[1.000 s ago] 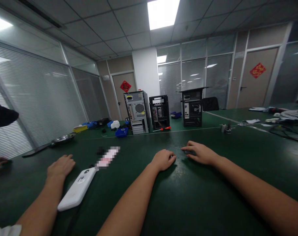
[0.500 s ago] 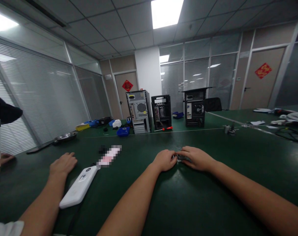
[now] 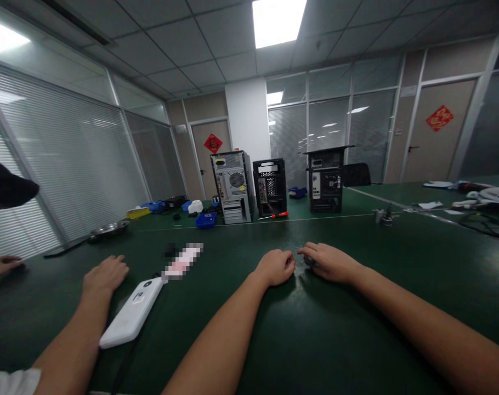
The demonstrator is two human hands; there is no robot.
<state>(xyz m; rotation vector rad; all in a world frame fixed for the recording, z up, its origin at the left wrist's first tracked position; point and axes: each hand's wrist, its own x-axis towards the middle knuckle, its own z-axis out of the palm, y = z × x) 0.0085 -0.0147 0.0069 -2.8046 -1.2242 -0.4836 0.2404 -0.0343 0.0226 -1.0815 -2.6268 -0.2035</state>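
Note:
My left hand (image 3: pixel 275 267) rests on the green table with its fingers curled inward. What is inside the curl, if anything, is hidden. Just to its right, my right hand (image 3: pixel 328 263) is closed around a small dark grey, metallic-looking piece (image 3: pixel 308 260). Fingers cover most of that piece, so its kind cannot be made out. A narrow gap of tabletop separates the two hands.
At left, a co-worker's hand (image 3: pixel 106 273) lies beside a white power bank or phone-like device (image 3: pixel 133 314). Another person's hand (image 3: pixel 5 265) is farther left. Computer cases (image 3: pixel 233 186), a red-handled screwdriver (image 3: pixel 280 214) and a blue tray (image 3: pixel 206 220) stand behind; metal parts (image 3: pixel 385 218) sit right.
My hands were together on the small grey piece. They have come slightly apart, and the piece has stayed in my right hand. The co-worker's hand near the white device has barely moved.

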